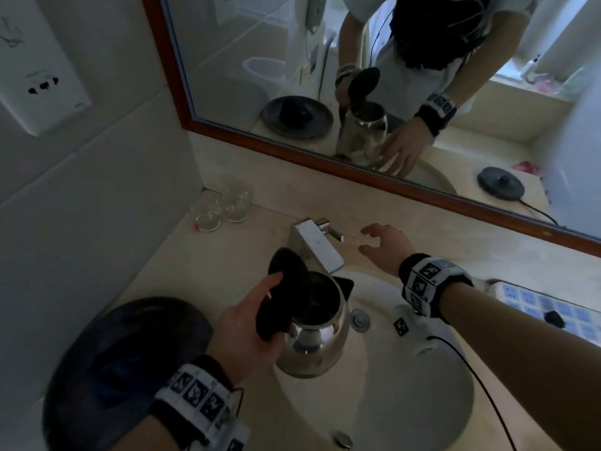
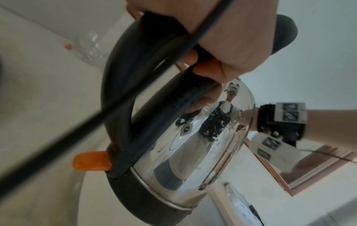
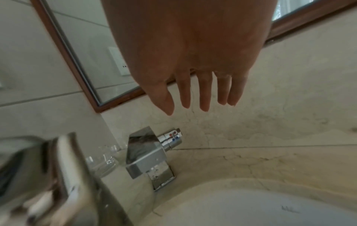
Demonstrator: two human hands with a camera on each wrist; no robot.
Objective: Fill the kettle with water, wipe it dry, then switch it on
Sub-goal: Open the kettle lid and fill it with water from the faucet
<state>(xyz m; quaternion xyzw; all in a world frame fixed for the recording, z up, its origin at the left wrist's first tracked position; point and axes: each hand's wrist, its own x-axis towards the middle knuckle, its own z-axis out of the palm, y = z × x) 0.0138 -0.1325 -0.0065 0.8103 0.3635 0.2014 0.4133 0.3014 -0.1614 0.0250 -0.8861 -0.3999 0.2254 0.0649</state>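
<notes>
Sink (image 1: 406, 402) basin below, bench (image 1: 227, 249) around it. Kettle (image 1: 317, 333), lid up, hangs over the basin under the tap (image 1: 320, 245), handle clamped in left hand (image 1: 247, 323). Right hand (image 1: 387, 245), fingers spread and empty, nears the tap knob (image 3: 172, 138). Risks: full-force flow splashing the shell; mouth off the stream.

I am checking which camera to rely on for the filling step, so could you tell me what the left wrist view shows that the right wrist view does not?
Only the left wrist view shows the left hand gripping the kettle by its black handle, with the orange switch at the handle's foot.

Only the right wrist view shows the right hand, fingers spread, holding nothing above the faucet, whose knob bears red and blue marks.

Both show the mirror's wooden frame and the drinking glasses on the counter.
</notes>
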